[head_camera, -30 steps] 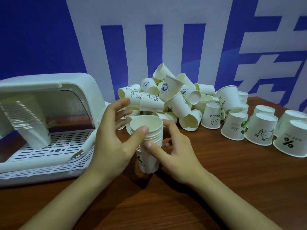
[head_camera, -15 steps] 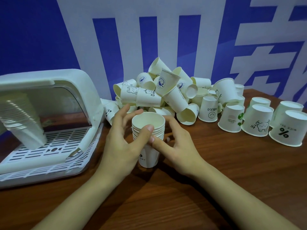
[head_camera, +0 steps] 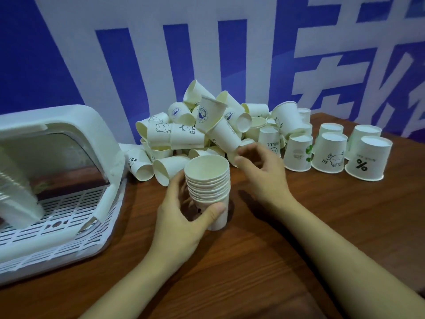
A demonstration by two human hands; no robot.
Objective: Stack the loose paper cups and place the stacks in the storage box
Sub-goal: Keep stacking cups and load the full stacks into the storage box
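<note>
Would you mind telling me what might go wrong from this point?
1. The right hand reaches into the base of the heaped pile; pulling a low cup could send the cups above it tumbling across the table.
2. The left hand holds the stack only near its bottom, so pressing another cup in one-handed might tilt it or loosen that grip.

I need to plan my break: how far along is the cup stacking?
Done: one stack leans inside the storage box. In hand: the left hand holds a second stack while the right hand reaches into the pile. Left: that pile and the upside-down cups beside it, so most remains.
</note>
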